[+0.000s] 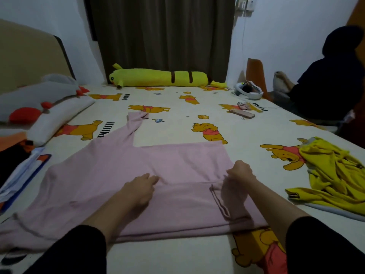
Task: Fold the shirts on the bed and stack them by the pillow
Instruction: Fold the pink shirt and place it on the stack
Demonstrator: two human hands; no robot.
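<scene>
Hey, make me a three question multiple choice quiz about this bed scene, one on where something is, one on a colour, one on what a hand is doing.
1. Where is the crumpled yellow garment?
A. on the pillow
B. right of the pink shirt
C. on the floor

2. What colour is the long plush toy by the curtain?
A. yellow
B. blue
C. white

3. What is the right hand doing?
A. hanging idle
B. holding a phone
C. pinching the pink shirt's folded sleeve

Answers: 1 B, it lies on the sheet beside the shirt. 2 A, yellow with brown stripes. 3 C, fingers curl on the fabric.
</scene>
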